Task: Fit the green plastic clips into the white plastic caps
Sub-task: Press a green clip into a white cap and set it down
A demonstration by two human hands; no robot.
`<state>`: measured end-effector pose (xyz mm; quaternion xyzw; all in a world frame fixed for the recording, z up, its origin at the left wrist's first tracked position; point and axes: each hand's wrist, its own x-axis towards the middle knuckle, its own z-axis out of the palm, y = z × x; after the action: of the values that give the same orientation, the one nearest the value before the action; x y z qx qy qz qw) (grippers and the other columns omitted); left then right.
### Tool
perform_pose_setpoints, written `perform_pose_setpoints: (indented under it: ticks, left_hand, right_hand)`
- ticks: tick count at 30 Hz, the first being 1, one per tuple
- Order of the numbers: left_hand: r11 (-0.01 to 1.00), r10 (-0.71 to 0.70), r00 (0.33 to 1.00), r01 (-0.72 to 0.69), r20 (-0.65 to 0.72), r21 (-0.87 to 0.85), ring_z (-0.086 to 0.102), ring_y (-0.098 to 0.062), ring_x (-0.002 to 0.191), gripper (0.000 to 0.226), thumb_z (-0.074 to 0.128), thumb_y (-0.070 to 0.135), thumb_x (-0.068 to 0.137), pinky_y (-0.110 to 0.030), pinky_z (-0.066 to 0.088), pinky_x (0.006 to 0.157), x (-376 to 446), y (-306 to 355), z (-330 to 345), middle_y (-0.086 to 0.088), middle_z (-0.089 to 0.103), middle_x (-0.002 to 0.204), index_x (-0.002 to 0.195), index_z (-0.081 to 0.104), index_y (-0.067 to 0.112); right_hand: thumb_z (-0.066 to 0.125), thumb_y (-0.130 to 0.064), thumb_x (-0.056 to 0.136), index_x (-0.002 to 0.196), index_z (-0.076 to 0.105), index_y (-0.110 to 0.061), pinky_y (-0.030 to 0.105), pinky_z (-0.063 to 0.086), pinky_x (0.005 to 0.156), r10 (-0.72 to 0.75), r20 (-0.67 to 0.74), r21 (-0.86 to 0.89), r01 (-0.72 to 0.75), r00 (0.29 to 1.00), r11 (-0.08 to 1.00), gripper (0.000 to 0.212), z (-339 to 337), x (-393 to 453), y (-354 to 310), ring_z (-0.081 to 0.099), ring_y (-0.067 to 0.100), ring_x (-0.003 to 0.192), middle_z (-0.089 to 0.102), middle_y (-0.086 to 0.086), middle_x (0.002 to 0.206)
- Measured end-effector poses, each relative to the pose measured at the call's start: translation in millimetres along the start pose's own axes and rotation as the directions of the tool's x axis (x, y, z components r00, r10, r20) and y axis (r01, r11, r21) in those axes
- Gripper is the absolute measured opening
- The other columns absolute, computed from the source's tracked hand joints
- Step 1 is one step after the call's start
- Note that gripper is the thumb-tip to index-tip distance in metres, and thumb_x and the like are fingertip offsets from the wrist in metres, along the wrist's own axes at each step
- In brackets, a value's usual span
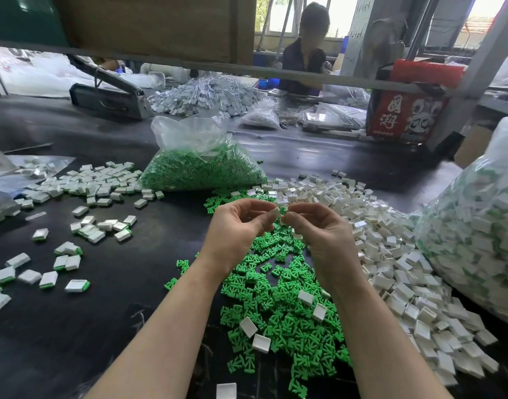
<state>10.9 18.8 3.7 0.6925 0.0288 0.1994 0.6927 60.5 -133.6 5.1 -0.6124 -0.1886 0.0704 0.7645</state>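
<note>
1. The left hand (pixel 238 226) pinches a white cap (pixel 276 213) at its fingertips, raised above the dark table (pixel 160 240), so the cap's open side can face the other hand.
2. The right hand (pixel 322 231) pinches a green clip (pixel 283 210) narrowly between thumb and forefinger; the clip touches the cap's edge, and it looks to be at the point of entering. How deep it sits cannot be told.
3. Both hands work close together at chest height, likely so the small parts can be lined up by sight before the push.
4. The loose green clips (pixel 276 306) lie in a heap directly beneath the hands, with a few stray caps on top, which keeps the next clip within an easy drop of the right hand.
5. The empty white caps (pixel 391 254) are piled just to the right of that heap and touch it along its edge, so either part is near.
6. The finished pieces (pixel 97 182), white with a green edge showing, are scattered well apart on the left; the split keeps done work away from raw stock.
7. A clear bag of green clips (pixel 201 165) stands behind the heaps as refill, and a large bag of assembled pieces (pixel 477 220) sits at the far right.
8. Another person (pixel 307 53) sits across the table.
9. Judged from the large piles, the task is far from finished.
</note>
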Motion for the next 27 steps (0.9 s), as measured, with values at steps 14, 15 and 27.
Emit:
perform_pose_setpoints:
  ticks: [14, 15, 27]
  left_hand:
    - [1.000, 0.002, 1.000, -0.002, 0.002, -0.023, 0.070, -0.011, 0.072, 0.009, 0.075, 0.014, 0.083, -0.016, 0.053, 0.067, -0.2, -1.1, -1.8, -0.002, 0.077, 0.083, 0.088, 0.077, 0.022]
    - [0.999, 0.000, 1.000, 0.000, 0.004, -0.033, 0.070, -0.010, 0.072, 0.009, 0.075, 0.014, 0.083, -0.016, 0.053, 0.067, -0.4, -0.8, -1.9, -0.002, 0.077, 0.083, 0.088, 0.077, 0.021]
    - [0.999, -0.013, 1.000, 0.014, 0.019, -0.046, 0.070, -0.011, 0.075, 0.009, 0.074, 0.011, 0.083, -0.018, 0.054, 0.070, -1.3, 0.4, -1.6, -0.003, 0.077, 0.085, 0.089, 0.077, 0.018]
  right_hand:
    - [0.074, -0.006, 0.083, 0.094, 0.071, -0.006, 0.019, 0.054, 0.070, -0.098, -0.061, -0.158, 0.087, 0.993, 0.984, 0.011, 2.7, -1.7, 0.9, 0.069, 0.014, 0.078, 0.073, 0.009, 0.086]
    - [0.073, -0.006, 0.083, 0.094, 0.071, -0.006, 0.020, 0.054, 0.070, -0.100, -0.061, -0.166, 0.089, 0.993, 0.982, 0.012, 2.7, -2.0, 0.7, 0.069, 0.014, 0.078, 0.073, 0.009, 0.086]
    - [0.073, -0.010, 0.084, 0.096, 0.072, -0.012, 0.020, 0.055, 0.073, -0.131, -0.025, -0.241, 0.121, 0.991, 0.963, 0.012, 3.3, -2.3, -0.6, 0.071, 0.017, 0.082, 0.074, 0.004, 0.087]
